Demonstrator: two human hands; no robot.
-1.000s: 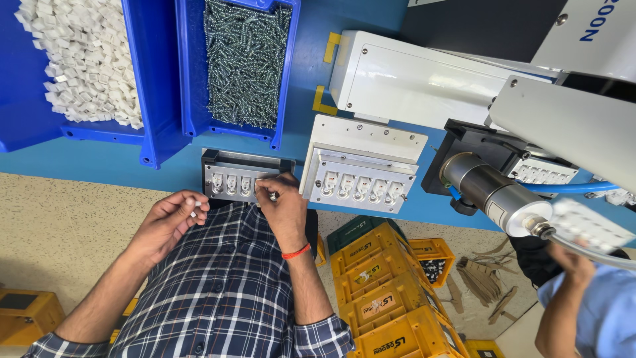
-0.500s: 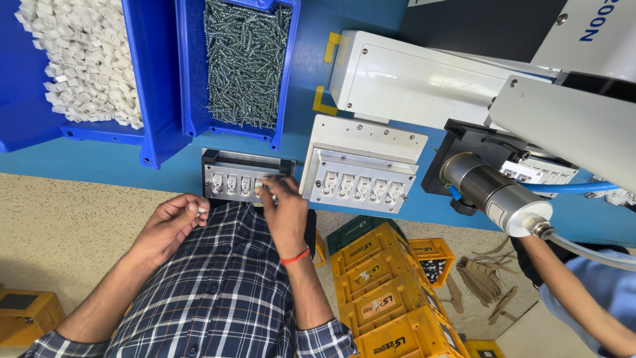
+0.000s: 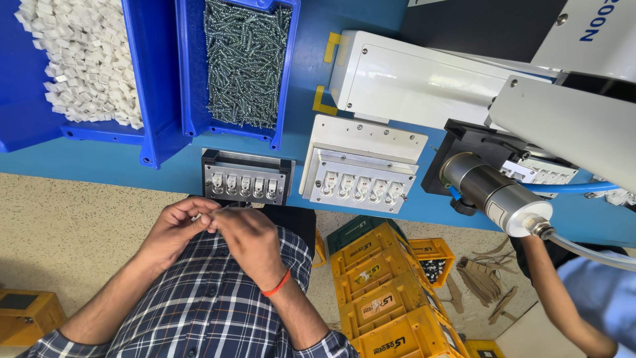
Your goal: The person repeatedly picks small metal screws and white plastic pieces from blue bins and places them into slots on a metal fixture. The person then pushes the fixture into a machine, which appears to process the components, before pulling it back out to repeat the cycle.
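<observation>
My left hand (image 3: 173, 229) and my right hand (image 3: 248, 240) meet just above my checked shirt, fingertips touching. The left fingers are curled around small white parts, now hidden. My right fingertips pinch at the left hand's; what is between them is hidden. A red band (image 3: 277, 286) circles my right wrist. Just beyond the hands, a black fixture (image 3: 246, 180) with a row of small metal-and-white pieces sits on the blue bench edge. A white fixture (image 3: 361, 174) with a similar row lies to its right.
Behind the fixtures stand a blue bin (image 3: 158, 132) of white parts (image 3: 79, 59) and a blue bin (image 3: 190, 106) of screws (image 3: 245, 59). A white machine with a steel cylinder (image 3: 493, 192) fills the right. A co-worker's arm (image 3: 556, 292) reaches in there. Yellow crates (image 3: 384, 301) sit on the floor.
My right hand has pulled back from the black fixture to my left hand, and both now sit together closer to my body. The co-worker's arm has reached further toward the machine.
</observation>
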